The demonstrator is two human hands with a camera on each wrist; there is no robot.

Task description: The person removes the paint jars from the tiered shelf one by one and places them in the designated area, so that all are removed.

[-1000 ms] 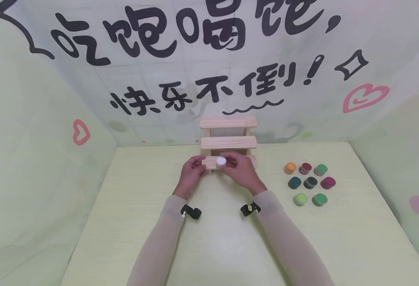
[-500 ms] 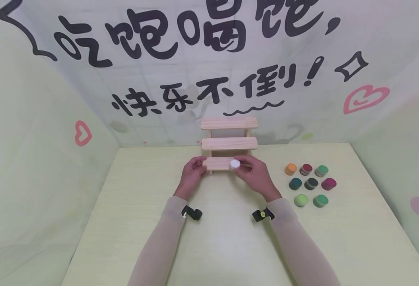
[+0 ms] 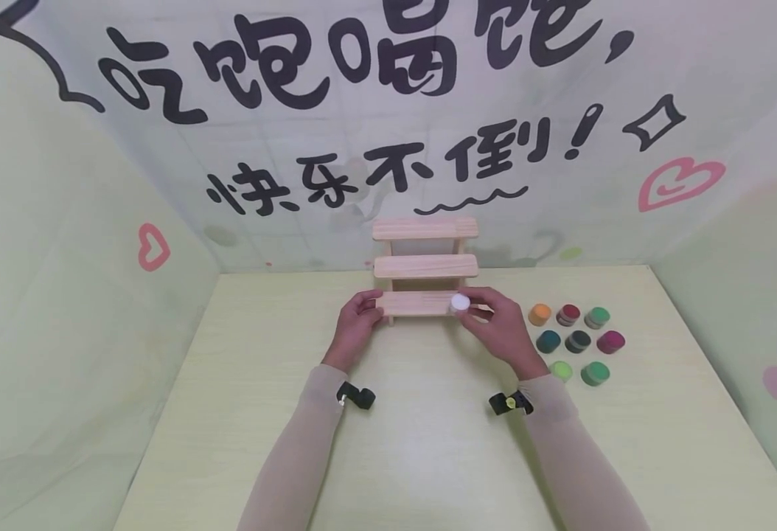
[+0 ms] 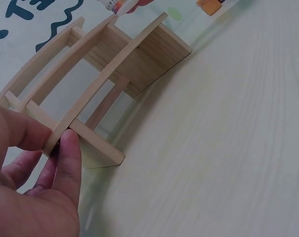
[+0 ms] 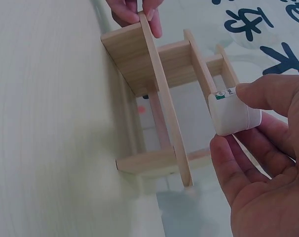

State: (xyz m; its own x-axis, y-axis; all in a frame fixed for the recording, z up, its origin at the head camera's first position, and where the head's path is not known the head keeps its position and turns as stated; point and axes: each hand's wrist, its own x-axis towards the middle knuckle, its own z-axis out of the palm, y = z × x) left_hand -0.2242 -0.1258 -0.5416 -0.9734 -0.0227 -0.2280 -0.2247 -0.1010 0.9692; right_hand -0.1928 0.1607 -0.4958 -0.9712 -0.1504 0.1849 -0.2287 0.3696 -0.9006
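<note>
A three-tier wooden display rack (image 3: 424, 265) stands at the back of the table against the wall. My left hand (image 3: 355, 328) pinches the left end of its lowest board, thumb and fingers on opposite faces in the left wrist view. A small white paint jar (image 5: 233, 113) with a printed label is held between the thumb and fingers of my right hand (image 3: 503, 328). In the head view the jar is over the right end of the lowest board; the right wrist view shows it off the board, tilted. No jar stands on the rack's boards.
Several small paint jars stand in rows on the table right of the rack, among them an orange one (image 3: 539, 315), a magenta one (image 3: 610, 341) and a green one (image 3: 595, 373). A printed cloth wall (image 3: 295, 243) closes off the back.
My right hand has carried the white paint jar rightward along the lowest board, from near its middle to its right end. The left hand keeps its grip on the rack.
</note>
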